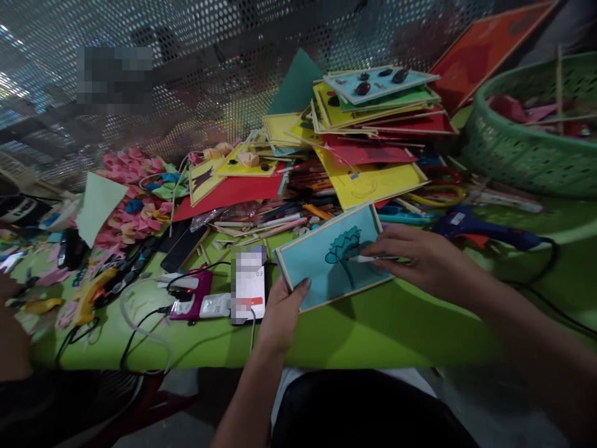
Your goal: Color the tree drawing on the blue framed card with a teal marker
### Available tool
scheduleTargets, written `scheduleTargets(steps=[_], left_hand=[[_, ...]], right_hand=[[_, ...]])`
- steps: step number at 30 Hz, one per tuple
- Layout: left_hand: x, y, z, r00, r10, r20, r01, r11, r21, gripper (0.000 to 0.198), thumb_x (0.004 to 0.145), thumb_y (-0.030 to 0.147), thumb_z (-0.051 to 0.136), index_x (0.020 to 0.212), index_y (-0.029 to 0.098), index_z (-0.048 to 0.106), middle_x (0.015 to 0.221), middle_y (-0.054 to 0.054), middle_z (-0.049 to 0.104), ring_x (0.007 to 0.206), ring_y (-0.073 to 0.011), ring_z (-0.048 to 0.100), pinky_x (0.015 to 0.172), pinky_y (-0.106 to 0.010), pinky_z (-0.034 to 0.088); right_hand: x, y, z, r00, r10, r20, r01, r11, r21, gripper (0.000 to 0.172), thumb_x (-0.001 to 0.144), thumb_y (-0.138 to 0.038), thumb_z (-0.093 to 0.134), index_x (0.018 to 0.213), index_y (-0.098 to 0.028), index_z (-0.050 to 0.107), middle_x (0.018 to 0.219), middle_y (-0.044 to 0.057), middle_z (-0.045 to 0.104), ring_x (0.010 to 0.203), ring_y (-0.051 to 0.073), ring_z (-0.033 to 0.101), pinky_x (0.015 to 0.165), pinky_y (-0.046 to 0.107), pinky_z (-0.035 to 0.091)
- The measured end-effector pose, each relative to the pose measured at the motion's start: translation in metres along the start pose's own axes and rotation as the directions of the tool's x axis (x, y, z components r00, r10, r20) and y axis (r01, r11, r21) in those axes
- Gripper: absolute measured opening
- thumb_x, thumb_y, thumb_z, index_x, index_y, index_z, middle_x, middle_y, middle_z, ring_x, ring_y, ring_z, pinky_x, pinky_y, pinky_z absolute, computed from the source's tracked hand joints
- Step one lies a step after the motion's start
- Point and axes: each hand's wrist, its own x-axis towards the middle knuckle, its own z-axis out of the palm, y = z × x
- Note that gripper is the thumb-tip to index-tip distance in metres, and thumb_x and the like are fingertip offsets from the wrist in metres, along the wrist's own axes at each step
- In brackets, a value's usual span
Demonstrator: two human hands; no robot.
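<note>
My left hand (285,311) grips the lower left corner of a blue card (312,270) edged with thin wooden sticks, the thumb lying on its face. A flower (344,244) is drawn on the card in dark outline, with teal colour on its petals. In my right hand (403,252) a slim white pen (368,258) is pinched, its tip at the right of the flower near the stem. Whether the tip touches the card I cannot tell. The card is held tilted above the front of the green table (364,336).
Framed cards (377,112) are piled behind, beside scattered pens and sticks (275,221). A blue glue gun (489,230) and a green basket (527,143) stand right. Left are a phone (249,283), a purple power strip (191,305), cables, a yellow glue gun (91,295) and another person's arm (13,336).
</note>
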Motion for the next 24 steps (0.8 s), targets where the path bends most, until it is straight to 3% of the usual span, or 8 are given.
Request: scheduleTargets(steps=[6, 12, 17, 24], left_hand=[[0.0000, -0.0007, -0.0009, 1.000, 0.013, 0.007, -0.013, 1.000, -0.007, 0.046, 0.083, 0.041, 0.082, 0.123, 0.020, 0.076, 0.125, -0.009, 0.078, 0.118, -0.0289, 0.071, 0.107, -0.042, 0.053], [0.0002, -0.0010, -0.0008, 1.000, 0.010, 0.027, -0.009, 1.000, -0.024, 0.045, 0.083, 0.040, 0.082, 0.124, 0.020, 0.076, 0.126, -0.009, 0.078, 0.118, -0.0294, 0.071, 0.108, -0.043, 0.052], [0.0003, -0.0028, -0.0019, 1.000, 0.009, 0.006, -0.009, 1.000, -0.003, 0.047, 0.083, 0.042, 0.082, 0.123, 0.019, 0.076, 0.125, -0.010, 0.078, 0.119, -0.0295, 0.071, 0.107, -0.042, 0.053], [0.0006, -0.0053, -0.0029, 1.000, -0.006, 0.010, 0.006, 1.000, -0.020, 0.050, 0.082, 0.041, 0.083, 0.127, 0.020, 0.075, 0.126, -0.010, 0.078, 0.119, -0.0302, 0.071, 0.107, -0.044, 0.053]], right_hand=[[0.0016, -0.0021, 0.0001, 0.999, 0.000, -0.041, -0.001, 1.000, -0.014, 0.024, 0.101, -0.025, 0.058, 0.110, -0.022, 0.080, 0.097, 0.009, 0.074, 0.086, 0.021, 0.072, 0.074, 0.030, 0.053], [0.0014, -0.0049, -0.0021, 0.999, -0.008, 0.044, 0.009, 1.000, -0.017, 0.023, 0.101, -0.022, 0.058, 0.105, -0.017, 0.080, 0.097, 0.011, 0.073, 0.086, 0.024, 0.072, 0.075, 0.034, 0.053], [0.0000, -0.0018, -0.0015, 1.000, -0.025, 0.010, 0.025, 1.000, -0.010, 0.023, 0.101, -0.022, 0.058, 0.106, -0.018, 0.080, 0.099, 0.011, 0.075, 0.089, 0.025, 0.074, 0.076, 0.035, 0.054], [-0.0047, 0.0008, 0.0001, 0.991, -0.026, 0.129, 0.019, 0.999, 0.050, 0.021, 0.098, -0.021, 0.059, 0.102, -0.019, 0.080, 0.096, 0.010, 0.076, 0.084, 0.023, 0.075, 0.071, 0.032, 0.055]])
